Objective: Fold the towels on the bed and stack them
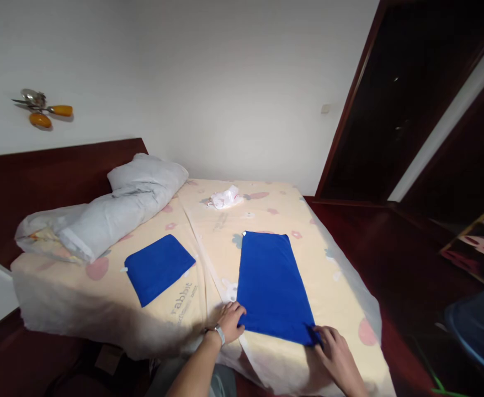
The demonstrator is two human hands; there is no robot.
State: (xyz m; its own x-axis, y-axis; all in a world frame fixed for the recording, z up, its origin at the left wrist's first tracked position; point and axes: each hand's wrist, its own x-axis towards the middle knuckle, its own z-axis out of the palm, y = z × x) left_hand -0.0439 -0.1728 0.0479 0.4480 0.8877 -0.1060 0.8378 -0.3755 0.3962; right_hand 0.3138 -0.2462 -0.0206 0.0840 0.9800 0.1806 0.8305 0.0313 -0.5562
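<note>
A long blue towel point(271, 286) lies flat on the bed, its near edge toward me and a small white tag at its far left corner. My left hand point(230, 321), a watch on the wrist, has its fingers closed on the near left corner. At the near right corner, my right hand point(331, 348) pinches the cloth, which is slightly bunched there. To the left rests a second blue towel point(159, 269), folded into a smaller piece, with a white tag at its left edge.
Under the towels is a bed point(262, 207) with a pale patterned sheet. A grey quilt point(121, 207) is heaped by the dark headboard point(59, 171). A crumpled white plastic bag point(225, 197) lies farther back. On the right are a dark door point(374, 121) and a rack point(482, 240) with shoes.
</note>
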